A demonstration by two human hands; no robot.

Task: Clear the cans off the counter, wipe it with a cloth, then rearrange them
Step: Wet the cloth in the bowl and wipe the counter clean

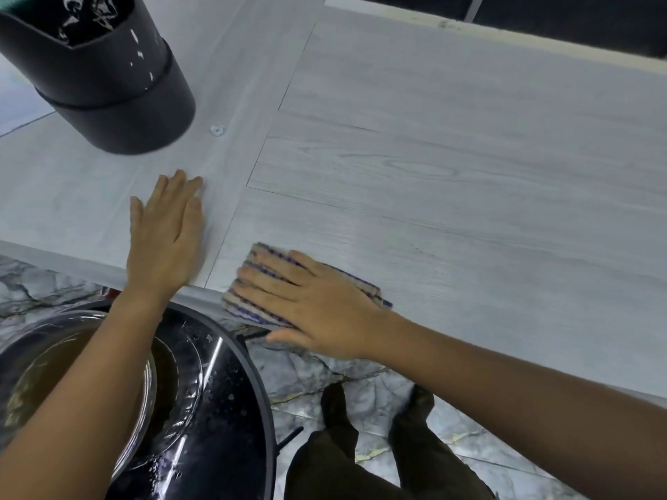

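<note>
While the person is leaning over the pale wood-grain worktop (pixel 451 167), both hands are lying flat on it near its front edge. The left hand (pixel 166 232) is resting palm down with its fingers straight and close together, holding nothing, just left of a thin seam in the surface. The right hand (pixel 310 304) is pressing down on a folded striped cloth (pixel 252 261), fingers stretched out over it and pointing left; the thumb is sticking out past the worktop's edge. The cloth is sitting right at the front edge, its near corner hanging slightly over, and it is showing purple and cream stripes around the fingers.

A tall black cylindrical container (pixel 108 77) is standing on the worktop at the far left, well apart from the cloth, with something crumpled and shiny showing in its open top. A small round washer-like disc (pixel 217 130) is lying just beside its base. Below the left forearm, a black round tub (pixel 231 409) is holding a metal bowl (pixel 72 384) of brownish liquid. The person's dark trousers and shoes are showing on the marbled floor (pixel 325 366).
</note>
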